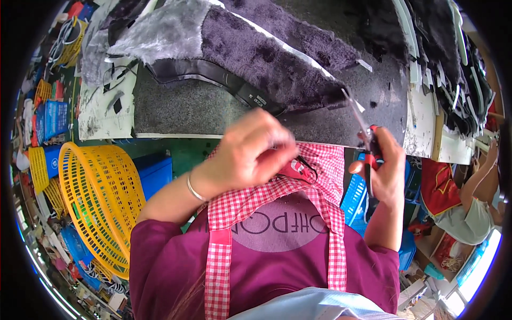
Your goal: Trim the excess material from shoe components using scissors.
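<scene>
My right hand (388, 165) is wrapped round a pair of scissors (370, 140) with red and black handles. Their metal blades point up and away, the tips near the lower right end of a dark purple fur piece (256, 45) with a pale edge. My left hand (253, 152), blurred by motion, is held over the apron in front of the table's near edge. Its fingers are curled against the thumb, and I cannot make out anything in them. Just beyond it, a black smooth strip (213, 74) lies along the fur's near side.
Grey fur (165, 34) is at the far left of the dark tabletop (181, 109). Black pieces with pale edges (453, 69) hang at the right. A yellow plastic basket (101, 197) stands below left, beside a blue bin (154, 173). Another person's arm (482, 170) shows at the far right.
</scene>
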Demonstrator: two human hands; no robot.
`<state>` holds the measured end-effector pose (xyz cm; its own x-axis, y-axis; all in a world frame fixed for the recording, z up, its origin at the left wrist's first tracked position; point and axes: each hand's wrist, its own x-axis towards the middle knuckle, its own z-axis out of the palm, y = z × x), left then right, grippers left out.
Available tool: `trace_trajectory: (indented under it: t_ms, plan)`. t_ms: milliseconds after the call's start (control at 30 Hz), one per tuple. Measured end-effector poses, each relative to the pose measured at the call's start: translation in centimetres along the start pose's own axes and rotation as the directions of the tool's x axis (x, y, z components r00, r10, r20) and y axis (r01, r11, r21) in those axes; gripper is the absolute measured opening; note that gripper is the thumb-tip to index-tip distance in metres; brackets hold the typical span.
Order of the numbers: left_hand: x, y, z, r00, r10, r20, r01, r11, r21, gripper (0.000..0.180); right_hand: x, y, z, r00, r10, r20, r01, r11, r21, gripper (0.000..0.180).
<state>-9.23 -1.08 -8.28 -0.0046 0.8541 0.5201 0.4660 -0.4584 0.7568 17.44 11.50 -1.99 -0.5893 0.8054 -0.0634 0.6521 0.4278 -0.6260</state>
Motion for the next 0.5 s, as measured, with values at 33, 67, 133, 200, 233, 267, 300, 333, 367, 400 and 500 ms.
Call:
trace_trajectory:
  t_ms: [33,67,133,200,233,267,300,333,367,400,500]
  plan:
    - [-1.1,1.3,0.5,0.921,-0.355,0.157,0.387,0.871,-0.303,0.022,0.6,-0.2,-0.5,0.996,-0.081,-0.046,0.078,0.995,-0.060,0.092]
    - [-1.8,1.8,1.3,0.711,-0.580,0.398,0.699,0.517,-0.494,0.027,1.4,-1.5,-1.4,0.989,-0.146,-0.027,0.140,0.979,-0.149,0.073]
    - [-2.0,1.0,3.2,0.687,-0.575,0.444,0.650,0.215,-0.729,0.030,2.7,-2.0,-1.9,0.931,-0.353,-0.098,0.315,0.908,-0.275,0.066]
    - [-1.9,0.2,4.2,0.686,-0.546,0.481,0.500,-0.127,-0.857,0.035,4.7,-3.7,-2.6,0.854,-0.520,0.012,0.469,0.761,-0.449,0.061]
    - [-2.1,-0.1,4.4,0.676,-0.584,0.450,0.411,-0.209,-0.888,0.035,5.4,-4.5,-2.4,0.850,-0.525,0.055,0.478,0.722,-0.500,0.061]
    - [-1.8,-0.1,4.6,0.657,-0.622,0.426,0.322,-0.278,-0.905,0.036,6.0,-4.9,-2.4,0.846,-0.527,0.086,0.483,0.686,-0.544,0.062]
    - [-1.1,0.1,4.7,0.648,-0.665,0.372,0.228,-0.297,-0.927,0.031,6.6,-5.1,-2.4,0.839,-0.536,0.091,0.492,0.679,-0.545,0.062]
    - [-1.2,0.2,5.0,0.652,-0.667,0.361,0.218,-0.291,-0.932,0.031,7.2,-5.3,-2.4,0.827,-0.539,0.159,0.528,0.649,-0.547,0.063]
    - [-1.5,0.0,5.3,0.612,-0.716,0.337,0.224,-0.252,-0.942,0.030,7.6,-5.5,-2.4,0.812,-0.538,0.224,0.562,0.620,-0.548,0.065]
    - [-1.8,0.0,5.5,0.569,-0.762,0.310,0.232,-0.213,-0.949,0.028,7.9,-5.6,-2.4,0.806,-0.546,0.227,0.569,0.613,-0.548,0.065]
    - [-1.8,0.2,5.0,0.576,-0.781,0.242,0.215,-0.141,-0.966,0.024,8.3,-5.4,-2.2,0.798,-0.529,0.287,0.592,0.602,-0.537,0.068]
